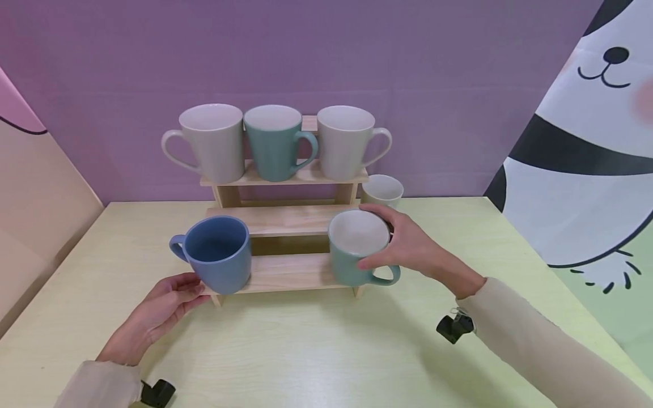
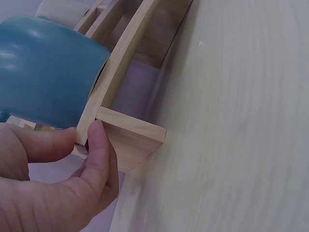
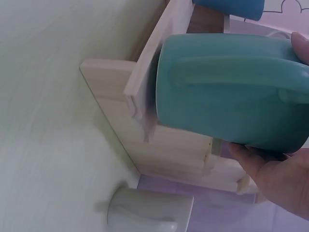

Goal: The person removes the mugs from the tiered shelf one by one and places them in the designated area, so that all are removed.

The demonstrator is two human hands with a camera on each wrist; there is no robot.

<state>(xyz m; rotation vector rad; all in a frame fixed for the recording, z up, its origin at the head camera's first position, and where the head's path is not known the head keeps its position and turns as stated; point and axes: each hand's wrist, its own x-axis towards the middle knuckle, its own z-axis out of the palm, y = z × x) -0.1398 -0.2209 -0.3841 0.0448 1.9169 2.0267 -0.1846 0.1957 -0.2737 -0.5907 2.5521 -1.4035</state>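
Note:
A stepped wooden rack [image 1: 291,273] stands on the table. My left hand [image 1: 162,309] pinches the left front corner of its lowest step, with the thumb on top and the fingers below in the left wrist view. Just above that hand, a blue mug [image 1: 220,276] sits on the same step, handle to the left. At the step's right end is a green mug [image 1: 344,266] with a white inside, its handle pointing right. My right hand [image 1: 410,243] grips this mug around its side, thumb in front and fingers behind. Its base is at the step in the right wrist view [image 3: 217,92].
On the top step stand a white mug [image 1: 216,144] at left, a second green mug [image 1: 270,147] in the middle and another white mug [image 1: 342,144] at right. A further white mug [image 1: 381,191] stands on the table behind the rack's right side. A purple backdrop [image 1: 433,102] rises behind.

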